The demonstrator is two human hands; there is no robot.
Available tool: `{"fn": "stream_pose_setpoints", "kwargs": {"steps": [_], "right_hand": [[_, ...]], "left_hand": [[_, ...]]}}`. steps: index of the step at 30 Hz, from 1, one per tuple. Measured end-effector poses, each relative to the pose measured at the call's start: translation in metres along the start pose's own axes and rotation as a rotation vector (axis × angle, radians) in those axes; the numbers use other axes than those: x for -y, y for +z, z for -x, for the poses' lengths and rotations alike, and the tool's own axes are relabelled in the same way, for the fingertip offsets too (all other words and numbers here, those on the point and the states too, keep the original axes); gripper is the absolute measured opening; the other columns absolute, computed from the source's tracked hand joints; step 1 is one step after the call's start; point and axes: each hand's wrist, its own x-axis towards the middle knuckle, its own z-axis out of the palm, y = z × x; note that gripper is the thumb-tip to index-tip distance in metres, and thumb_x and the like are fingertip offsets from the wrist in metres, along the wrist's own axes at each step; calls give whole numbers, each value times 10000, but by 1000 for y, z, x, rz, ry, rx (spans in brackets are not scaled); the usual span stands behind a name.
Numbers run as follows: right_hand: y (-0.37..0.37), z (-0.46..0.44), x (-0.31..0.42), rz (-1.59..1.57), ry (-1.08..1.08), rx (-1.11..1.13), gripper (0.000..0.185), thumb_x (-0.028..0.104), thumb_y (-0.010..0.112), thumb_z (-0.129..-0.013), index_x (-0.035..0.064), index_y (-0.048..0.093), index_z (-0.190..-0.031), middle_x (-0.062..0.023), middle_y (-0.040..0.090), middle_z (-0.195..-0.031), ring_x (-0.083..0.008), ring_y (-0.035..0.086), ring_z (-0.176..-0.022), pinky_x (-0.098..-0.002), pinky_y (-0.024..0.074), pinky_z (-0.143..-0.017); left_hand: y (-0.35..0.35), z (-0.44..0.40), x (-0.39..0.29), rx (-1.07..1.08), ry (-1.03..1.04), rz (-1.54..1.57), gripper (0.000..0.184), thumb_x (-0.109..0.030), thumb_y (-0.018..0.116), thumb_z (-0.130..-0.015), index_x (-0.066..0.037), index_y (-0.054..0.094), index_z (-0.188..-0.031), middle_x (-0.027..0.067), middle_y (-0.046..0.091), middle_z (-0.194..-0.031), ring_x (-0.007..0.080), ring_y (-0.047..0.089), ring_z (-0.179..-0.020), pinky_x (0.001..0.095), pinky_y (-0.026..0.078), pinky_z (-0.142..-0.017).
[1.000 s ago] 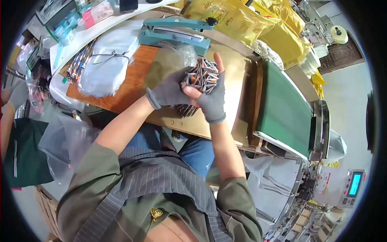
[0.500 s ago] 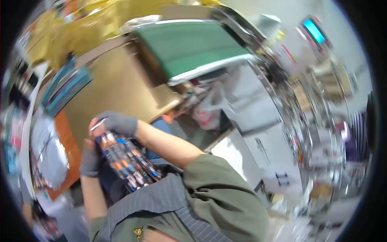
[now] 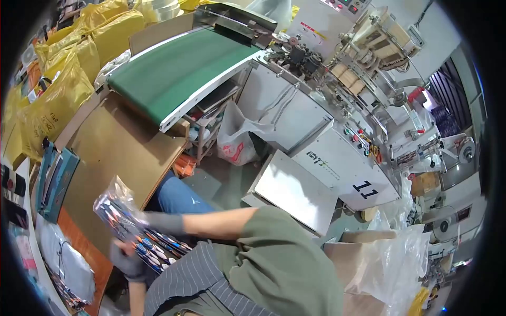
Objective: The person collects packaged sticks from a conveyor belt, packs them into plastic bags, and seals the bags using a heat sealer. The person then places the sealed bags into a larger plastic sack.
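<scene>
Across my lap lies a bundle of slim patterned sticks (image 3: 153, 254), pen-like, in black, blue, orange and white. Clear plastic (image 3: 120, 189) wraps its far end and sticks out loosely past it. My right hand (image 3: 158, 223), in a grey fingerless glove, is closed over the top of the bundle; its fingertips are blurred. My left hand (image 3: 127, 259), gloved the same way, grips the bundle's lower left side with its fingers bent against it. The near end of the bundle is hidden behind the striped apron (image 3: 184, 276).
A brown board table (image 3: 121, 150) lies beyond my hands, with a teal tool (image 3: 60, 181) at its left. A green conveyor belt (image 3: 179, 73) stands behind. To the right are a white machine cabinet (image 3: 348, 166) and a cardboard box (image 3: 353, 263). Yellow bags (image 3: 63, 105) stand at the back left.
My view has swung, so the conveyor and table appear further left. Both hands have shifted lower along the bundle, and the clear plastic at its far end now shows.
</scene>
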Motion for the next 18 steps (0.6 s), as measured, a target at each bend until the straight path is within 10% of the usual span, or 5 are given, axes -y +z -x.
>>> {"fn": "stream_pose_setpoints", "kwargs": {"steps": [3, 5, 9, 13, 18], "right_hand": [[3, 51, -16, -39, 133, -3, 542, 486, 444, -942, 57, 502, -1268, -162, 601, -1115, -202, 612, -961, -322, 464, -870], [-25, 39, 8, 1440, 366, -168, 517, 500, 476, -899, 38, 633, -1072, -223, 648, -938, -284, 642, -865, -355, 489, -783], [-35, -44, 56, 1703, -482, -523, 167, 204, 674, -750, 84, 576, -813, -167, 608, -711, -366, 611, -652, -434, 470, -566], [46, -78, 127, 1722, -846, -342, 158, 96, 656, -734, 120, 548, -846, -134, 593, -633, -333, 617, -577, -398, 493, -525], [37, -141, 194, 2276, -176, -406, 173, 211, 566, -788, 97, 656, -882, -168, 664, -903, -320, 636, -895, -407, 494, -792]], "left_hand": [[4, 27, -4, 269, 158, 72, 304, -203, 617, -851, -43, 463, -643, 8, 479, -623, 134, 423, -557, 297, 345, -524], [12, 13, -25, 354, -119, 45, 257, -176, 621, -844, -25, 528, -659, 23, 493, -583, 145, 459, -582, 291, 368, -551], [12, -87, -51, 315, -104, -328, 175, -149, 619, -809, -10, 514, -828, 123, 551, -759, 273, 509, -676, 370, 421, -640], [-39, -179, -31, -14, 55, -361, 164, -186, 617, -811, -27, 583, -830, 31, 550, -751, 131, 497, -691, 276, 407, -629], [-67, -219, -29, 406, -492, -498, 241, -182, 492, -833, -33, 664, -754, 80, 635, -641, 223, 622, -611, 346, 479, -592]]}}
